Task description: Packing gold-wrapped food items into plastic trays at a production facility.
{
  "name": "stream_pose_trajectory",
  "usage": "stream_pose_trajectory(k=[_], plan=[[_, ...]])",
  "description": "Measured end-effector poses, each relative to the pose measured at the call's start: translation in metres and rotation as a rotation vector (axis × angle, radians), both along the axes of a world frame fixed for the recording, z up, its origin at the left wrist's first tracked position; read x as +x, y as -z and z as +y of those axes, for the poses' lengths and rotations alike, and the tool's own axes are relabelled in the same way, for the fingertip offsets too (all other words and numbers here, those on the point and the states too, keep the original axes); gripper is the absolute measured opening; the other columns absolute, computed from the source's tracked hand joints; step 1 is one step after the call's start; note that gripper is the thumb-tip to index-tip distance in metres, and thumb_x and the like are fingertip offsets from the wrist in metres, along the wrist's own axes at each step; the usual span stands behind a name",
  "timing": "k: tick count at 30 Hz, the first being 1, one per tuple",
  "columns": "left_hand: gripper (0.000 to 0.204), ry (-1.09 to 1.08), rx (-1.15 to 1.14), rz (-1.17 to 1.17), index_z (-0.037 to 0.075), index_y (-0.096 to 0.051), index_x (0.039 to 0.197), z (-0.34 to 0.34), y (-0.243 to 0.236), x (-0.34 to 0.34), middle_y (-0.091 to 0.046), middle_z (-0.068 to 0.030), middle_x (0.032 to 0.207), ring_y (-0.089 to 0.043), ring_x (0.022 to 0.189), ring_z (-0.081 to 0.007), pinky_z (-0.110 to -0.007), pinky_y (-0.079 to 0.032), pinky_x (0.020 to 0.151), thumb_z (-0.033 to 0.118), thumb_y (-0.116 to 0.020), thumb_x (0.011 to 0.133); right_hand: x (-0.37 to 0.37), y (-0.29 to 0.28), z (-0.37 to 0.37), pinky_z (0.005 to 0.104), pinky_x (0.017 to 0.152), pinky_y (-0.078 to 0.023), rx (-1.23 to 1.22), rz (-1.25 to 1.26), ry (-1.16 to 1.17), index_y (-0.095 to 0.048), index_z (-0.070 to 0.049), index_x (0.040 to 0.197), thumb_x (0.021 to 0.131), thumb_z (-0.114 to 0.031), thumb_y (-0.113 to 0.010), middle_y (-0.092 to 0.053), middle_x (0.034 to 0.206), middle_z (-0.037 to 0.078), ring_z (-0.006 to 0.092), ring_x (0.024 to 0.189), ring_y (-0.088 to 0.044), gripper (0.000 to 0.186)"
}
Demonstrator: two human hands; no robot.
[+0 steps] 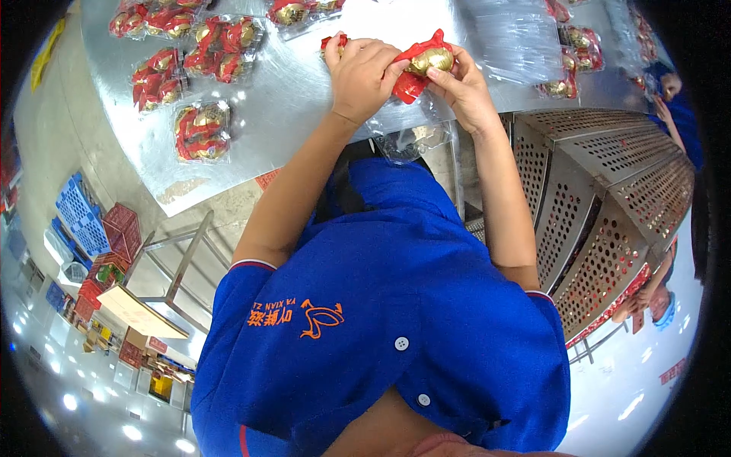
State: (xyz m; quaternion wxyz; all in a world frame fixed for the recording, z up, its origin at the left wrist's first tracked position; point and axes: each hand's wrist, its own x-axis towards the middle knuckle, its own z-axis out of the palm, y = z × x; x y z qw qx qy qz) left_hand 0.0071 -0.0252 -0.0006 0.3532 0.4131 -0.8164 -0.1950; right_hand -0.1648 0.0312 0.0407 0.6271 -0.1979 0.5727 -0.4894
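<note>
Over the near edge of a metal table (pixel 259 141), my right hand (pixel 466 90) grips a rounded packet in gold and red wrapping (pixel 432 60) between thumb and fingers. My left hand (pixel 367 78) is closed, its thumb and index finger at the red part of the same packet. Another red and gold packet (pixel 335 46) shows by the left hand's outer fingers; whether it is held is hidden. Just below the hands, a clear plastic tray or bag (pixel 407 143) sits at the table edge. On the left lies a clear pack of red and gold packets (pixel 202 132).
More clear packs (pixel 224 47) cover the table's far left, with others (pixel 580 47) at the far right. A stack of clear plastic trays (pixel 506 38) stands right of my hands. A perforated metal bin (pixel 601 175) adjoins my right side. Other people (pixel 661 301) are at the right.
</note>
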Motion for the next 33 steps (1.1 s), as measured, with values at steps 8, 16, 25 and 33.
stream_pose_trajectory(k=[8,16,25,33], plan=[[0.016,0.003,-0.028,-0.033,0.015,-0.066,0.081,-0.001,-0.001,0.005,-0.064,0.0042,0.085,-0.054,0.090,-0.0156,-0.047,-0.026,0.093,0.031,-0.065,0.078,-0.012,-0.009,-0.003,0.0278,0.087,-0.046,-0.033,0.268,-0.214,-0.044,-0.002,0.118,0.074,-0.010,-0.075,-0.058,0.105,0.009,0.0143,0.098,-0.056,0.055],[0.021,0.173,-0.087,-0.028,0.020,-0.066,0.088,0.000,0.006,0.015,-0.061,-0.0001,0.095,-0.054,0.095,-0.0190,-0.046,-0.031,0.093,0.032,-0.072,0.072,-0.020,-0.025,-0.049,0.0295,0.089,-0.043,-0.275,0.362,-0.083,-0.044,0.001,0.122,0.076,-0.017,-0.074,-0.056,0.110,0.011,0.0173,0.101,-0.054,0.057],[0.037,0.076,-0.100,0.136,0.011,-0.059,0.101,0.000,0.007,0.019,-0.046,-0.0108,0.116,-0.046,0.101,-0.0255,-0.038,-0.037,0.090,0.025,-0.075,0.071,0.024,0.002,-0.083,0.0301,0.077,-0.047,-0.209,0.903,-0.574,-0.051,-0.004,0.106,0.075,-0.017,-0.071,-0.059,0.100,0.012,0.0197,0.088,-0.059,0.040],[0.061,-0.373,0.061,0.033,0.001,-0.046,0.122,0.020,0.004,0.015,-0.043,-0.0206,0.125,-0.038,0.115,-0.0344,-0.045,-0.026,0.100,0.038,-0.066,0.077,0.058,-0.004,-0.062,0.0419,0.078,-0.047,-0.370,1.338,-0.439,-0.053,-0.008,0.106,0.075,-0.017,-0.069,-0.057,0.099,0.014,0.0340,0.093,-0.056,0.036]])
